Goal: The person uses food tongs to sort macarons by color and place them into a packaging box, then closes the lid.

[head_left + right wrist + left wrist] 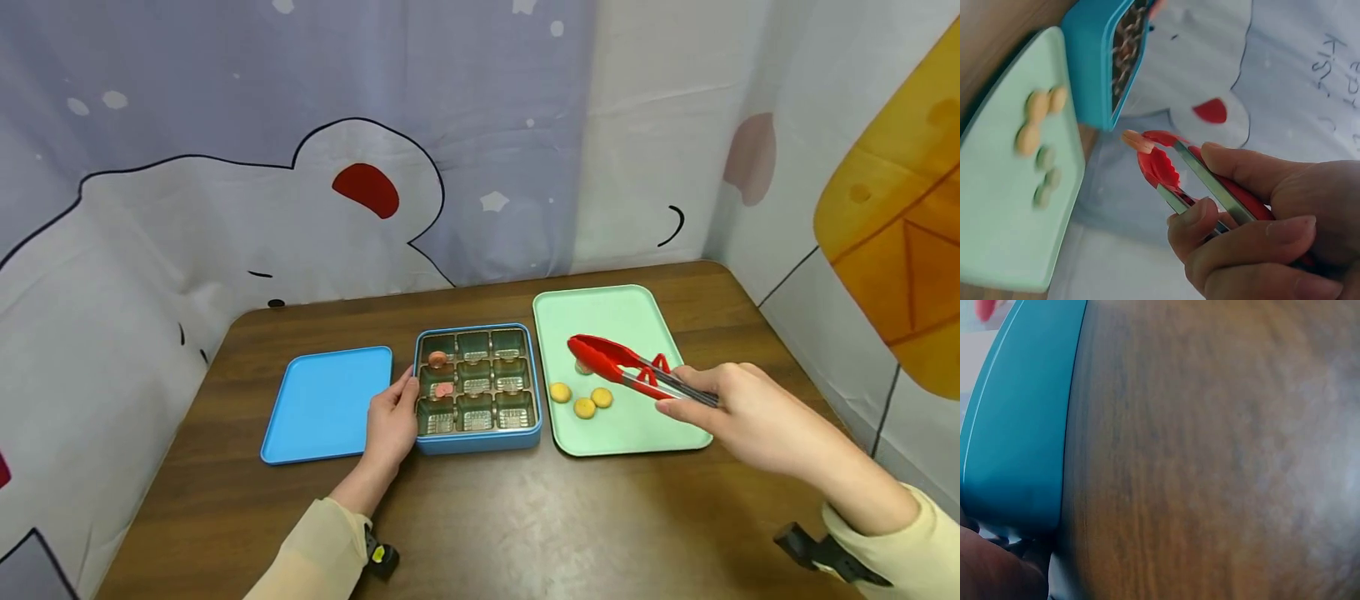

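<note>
My left hand [393, 421] rests its fingers against the left wall of a blue box [480, 442]. Inside the box is a gold divided insert, with a reddish-pink piece [437, 359] in its back-left compartment and a pink piece [444, 389] in the one in front of it. In my right hand [738, 412] I grip red-tipped tongs [600, 354] above a pale green tray [637, 433]. The right wrist view shows an orange-pink piece [1137, 141] pinched between the tong tips. Yellow round biscuits [584, 407] and small greenish round pieces [1045, 157] lie on the tray.
A flat blue lid [330, 404] lies left of the box on the brown wooden table [480, 517]. The tray stands close to the box's right side. A printed curtain [495, 142] hangs behind the table and along its sides.
</note>
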Demonstrator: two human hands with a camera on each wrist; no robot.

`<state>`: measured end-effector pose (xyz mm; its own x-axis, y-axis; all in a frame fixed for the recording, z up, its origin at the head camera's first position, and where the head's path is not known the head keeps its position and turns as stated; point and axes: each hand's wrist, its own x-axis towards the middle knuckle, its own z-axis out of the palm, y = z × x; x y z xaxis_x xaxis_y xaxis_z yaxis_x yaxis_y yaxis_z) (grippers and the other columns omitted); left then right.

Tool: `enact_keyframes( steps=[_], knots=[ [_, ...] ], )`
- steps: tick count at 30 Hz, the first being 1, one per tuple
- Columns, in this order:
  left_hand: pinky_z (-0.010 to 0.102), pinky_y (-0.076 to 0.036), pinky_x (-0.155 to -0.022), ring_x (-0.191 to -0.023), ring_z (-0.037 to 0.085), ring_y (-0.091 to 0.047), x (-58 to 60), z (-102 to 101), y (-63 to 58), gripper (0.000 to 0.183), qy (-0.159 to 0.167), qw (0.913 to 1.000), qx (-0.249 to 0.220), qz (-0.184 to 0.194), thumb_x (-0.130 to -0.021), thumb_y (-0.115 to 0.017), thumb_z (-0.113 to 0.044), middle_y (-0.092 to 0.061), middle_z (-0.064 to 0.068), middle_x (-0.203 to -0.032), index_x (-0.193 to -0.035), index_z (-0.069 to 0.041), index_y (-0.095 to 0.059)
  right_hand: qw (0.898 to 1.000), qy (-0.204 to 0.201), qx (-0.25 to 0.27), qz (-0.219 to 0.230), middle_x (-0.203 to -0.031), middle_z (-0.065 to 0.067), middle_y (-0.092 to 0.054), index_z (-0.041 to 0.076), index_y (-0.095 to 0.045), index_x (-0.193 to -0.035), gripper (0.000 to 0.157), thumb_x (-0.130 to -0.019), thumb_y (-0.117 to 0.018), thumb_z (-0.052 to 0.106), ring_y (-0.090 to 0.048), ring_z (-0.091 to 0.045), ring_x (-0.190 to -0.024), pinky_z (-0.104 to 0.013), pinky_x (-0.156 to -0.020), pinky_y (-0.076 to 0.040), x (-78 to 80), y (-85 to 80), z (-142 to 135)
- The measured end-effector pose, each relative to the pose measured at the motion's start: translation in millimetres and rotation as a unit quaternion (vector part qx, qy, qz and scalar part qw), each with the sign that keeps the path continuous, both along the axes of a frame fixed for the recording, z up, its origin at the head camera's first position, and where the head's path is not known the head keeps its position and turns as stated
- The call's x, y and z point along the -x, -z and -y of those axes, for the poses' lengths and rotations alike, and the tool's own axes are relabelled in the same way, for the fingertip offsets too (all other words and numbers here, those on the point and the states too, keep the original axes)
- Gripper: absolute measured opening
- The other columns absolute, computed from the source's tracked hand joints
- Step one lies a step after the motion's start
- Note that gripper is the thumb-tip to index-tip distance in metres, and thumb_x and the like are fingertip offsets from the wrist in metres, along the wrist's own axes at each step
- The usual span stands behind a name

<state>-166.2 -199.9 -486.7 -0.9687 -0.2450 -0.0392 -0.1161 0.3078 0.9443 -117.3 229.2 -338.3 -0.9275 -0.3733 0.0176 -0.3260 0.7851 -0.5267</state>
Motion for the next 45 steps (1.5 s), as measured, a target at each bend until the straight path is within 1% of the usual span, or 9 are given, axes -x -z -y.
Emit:
enact_keyframes(
  steps=[4,12,15,18,22,30,33,38,45],
  knots=[
    [0.055,-0.039,-0.116,-0.143,0.036,-0.048,0.5,-2,-1.3,0.045,0.002,0.9999,0.011,-0.007,-0.114,-0.051,-0.027,-0.062,0.02,-0.145,-0.154,-0.007,-0.056,0.999,-0.032,0.026,0.003,-0.066,0.008,-0.046,0.003,-0.072,-0.135,0.051,-0.102,-0.072,0.042,-0.038,-0.007,-0.054,-0.027,-0.049,-0.036,5.7,1.1,31],
    [0.055,-0.036,-0.119,-0.146,0.035,-0.045,-0.6,-2,-1.1,0.046,0.003,0.9999,0.009,0.007,-0.115,-0.05,-0.027,-0.059,0.018,-0.149,-0.156,-0.008,-0.054,0.992,-0.096,0.078,-0.001,-0.064,0.011,-0.05,0.019,-0.075,-0.104,0.014,-0.102,-0.074,0.033,-0.039,-0.004,-0.052,-0.025,-0.049,-0.037,14.6,12.2,98],
    [0.056,-0.033,-0.12,-0.148,0.037,-0.043,-0.9,0,-1.4,0.047,0.002,0.9998,0.015,0.009,-0.115,-0.05,-0.029,-0.056,0.018,-0.151,-0.156,-0.008,-0.054,0.99,-0.114,0.087,-0.007,-0.063,0.012,-0.051,0.018,-0.073,-0.102,0.015,-0.103,-0.073,0.033,-0.042,-0.003,-0.051,-0.025,-0.048,-0.038,14.8,18.6,119],
    [0.059,-0.033,-0.119,-0.148,0.039,-0.042,-0.7,1,-0.9,0.048,0.006,0.9997,0.021,0.012,-0.114,-0.05,-0.03,-0.054,0.017,-0.154,-0.157,-0.008,-0.053,0.989,-0.118,0.086,0.0,-0.061,0.011,-0.052,0.011,-0.075,-0.114,0.028,-0.103,-0.072,0.036,-0.043,-0.004,-0.048,-0.026,-0.046,-0.039,12.7,25.6,136],
    [0.061,-0.033,-0.118,-0.148,0.04,-0.042,-0.4,0,-1.1,0.048,0.006,0.9996,0.021,0.016,-0.115,-0.049,-0.03,-0.053,0.016,-0.156,-0.157,-0.009,-0.053,0.99,-0.117,0.081,0.003,-0.061,0.01,-0.054,0.009,-0.073,-0.111,0.034,-0.101,-0.073,0.042,-0.047,-0.005,-0.051,-0.027,-0.049,-0.042,10.6,35.9,147],
    [0.055,-0.038,-0.117,-0.145,0.037,-0.046,-1.7,-1,-0.5,0.045,0.002,0.9999,0.013,0.002,-0.115,-0.05,-0.028,-0.057,0.019,-0.15,-0.155,-0.007,-0.055,0.991,-0.099,0.086,-0.039,-0.059,0.01,-0.047,0.018,-0.061,-0.089,0.027,-0.101,-0.075,0.039,-0.042,-0.005,-0.054,-0.026,-0.051,-0.04,17.6,34.4,125],
    [0.053,-0.043,-0.114,-0.143,0.036,-0.049,-1.3,-1,0.4,0.046,0.001,1.0,-0.003,0.007,-0.115,-0.049,-0.027,-0.059,0.019,-0.149,-0.156,-0.007,-0.053,0.992,-0.076,0.088,-0.044,-0.06,0.013,-0.049,0.02,-0.064,-0.092,0.023,-0.1,-0.076,0.038,-0.043,-0.005,-0.054,-0.027,-0.051,-0.038,24.0,30.0,108],
    [0.053,-0.048,-0.109,-0.139,0.035,-0.053,-0.5,-2,1.7,0.046,0.006,0.9996,-0.019,0.018,-0.116,-0.047,-0.026,-0.063,0.018,-0.145,-0.158,-0.007,-0.05,0.997,-0.02,0.057,-0.051,-0.061,0.01,-0.049,0.019,-0.059,-0.087,0.028,-0.101,-0.075,0.038,-0.041,-0.009,-0.053,-0.029,-0.051,-0.036,35.3,27.8,74],
    [0.052,-0.05,-0.107,-0.136,0.035,-0.056,0.6,-4,1.6,0.046,0.009,0.9996,-0.024,0.015,-0.116,-0.046,-0.026,-0.062,0.018,-0.145,-0.158,-0.008,-0.05,0.998,0.036,0.007,-0.046,-0.059,0.005,-0.037,0.016,-0.05,-0.078,0.04,-0.101,-0.074,0.037,-0.036,-0.013,-0.053,-0.031,-0.052,-0.032,53.4,39.5,37]
  ],
)
